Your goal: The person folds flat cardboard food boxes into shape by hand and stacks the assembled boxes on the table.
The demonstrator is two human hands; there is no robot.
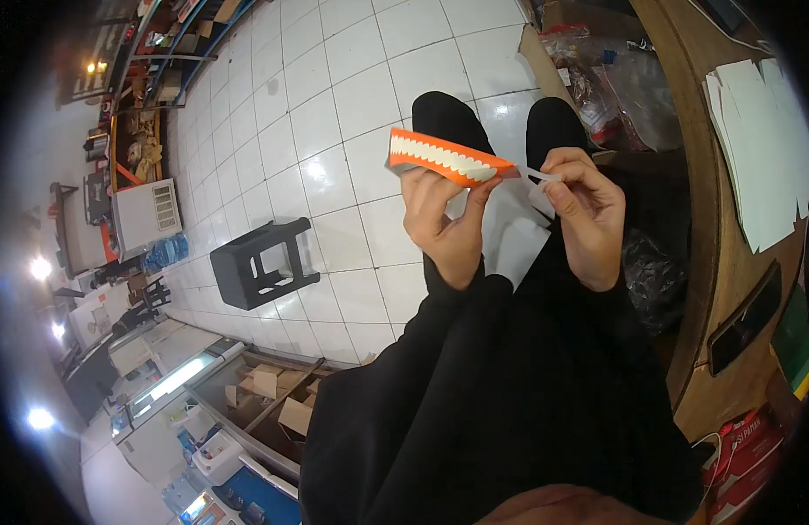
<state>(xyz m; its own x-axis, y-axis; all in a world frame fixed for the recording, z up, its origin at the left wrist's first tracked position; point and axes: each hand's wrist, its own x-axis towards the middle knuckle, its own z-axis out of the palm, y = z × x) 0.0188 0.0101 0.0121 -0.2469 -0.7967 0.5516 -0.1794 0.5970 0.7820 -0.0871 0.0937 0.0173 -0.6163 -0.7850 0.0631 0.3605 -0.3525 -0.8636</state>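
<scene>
My left hand [446, 214] is closed around an orange piece of folded card [439, 157] with a row of white scalloped shapes along it, held above my lap. From the card's right end a thin whitish strip [538, 175] reaches across to my right hand [588, 214]. The right thumb and fingers pinch the strip's far end; I cannot tell whether it is tape or paper. Below and between the hands, a white sheet [514, 241] lies on my dark clothing, partly hidden by my left hand.
To the right, a wooden desk [685, 385] carries a stack of white paper pieces [759, 157] and a phone [746, 319]. Plastic bags [610, 87] sit beside the desk. A black stool [264, 262] stands on the tiled floor [352, 184] to the left.
</scene>
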